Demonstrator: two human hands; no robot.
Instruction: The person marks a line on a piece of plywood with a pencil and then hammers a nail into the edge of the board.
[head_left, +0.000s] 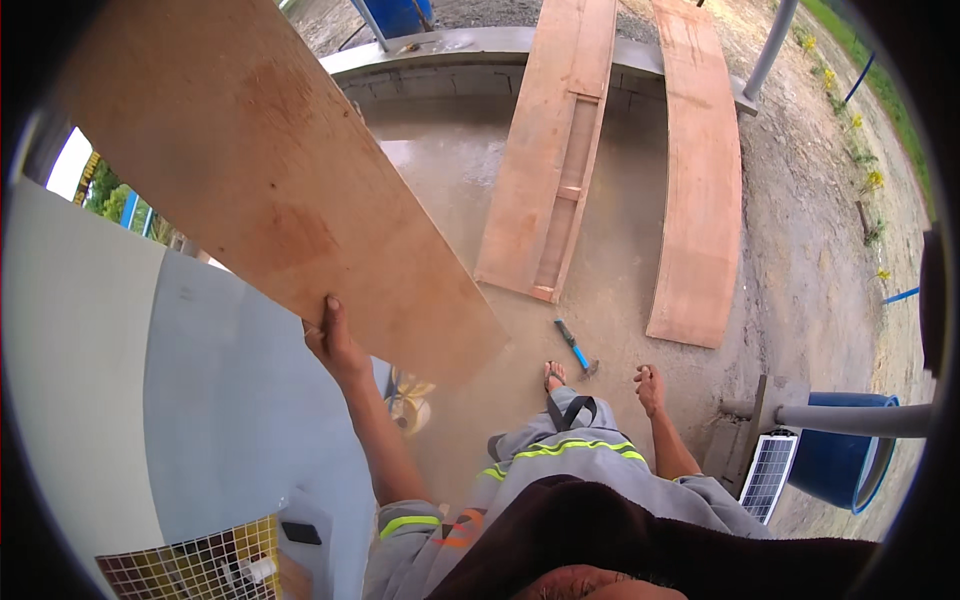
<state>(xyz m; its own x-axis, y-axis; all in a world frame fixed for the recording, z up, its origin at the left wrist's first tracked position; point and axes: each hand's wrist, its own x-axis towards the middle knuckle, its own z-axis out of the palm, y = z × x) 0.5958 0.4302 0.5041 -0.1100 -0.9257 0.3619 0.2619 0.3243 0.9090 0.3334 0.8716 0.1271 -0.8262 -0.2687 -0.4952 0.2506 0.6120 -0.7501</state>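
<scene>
My left hand [338, 345] grips the lower edge of a long, reddish-brown plywood board [300, 190], its thumb pressed on the near face. The board slants from the upper left toward the middle, held off the floor. Low at my right side, my right hand [649, 388] is closed with curled fingers; whether anything is inside them is hidden. A hammer [575, 347] with a blue and black handle lies on the floor beyond my sandalled foot [555, 376].
Ahead, a framed plywood panel [540, 170] and a plain plywood board [697, 190] lean over the low block wall [440, 84]. Right of me are a grey pipe [850, 420], a blue barrel [840, 465] and a solar panel [769, 476]. A grey-white wall [230, 400] stands left.
</scene>
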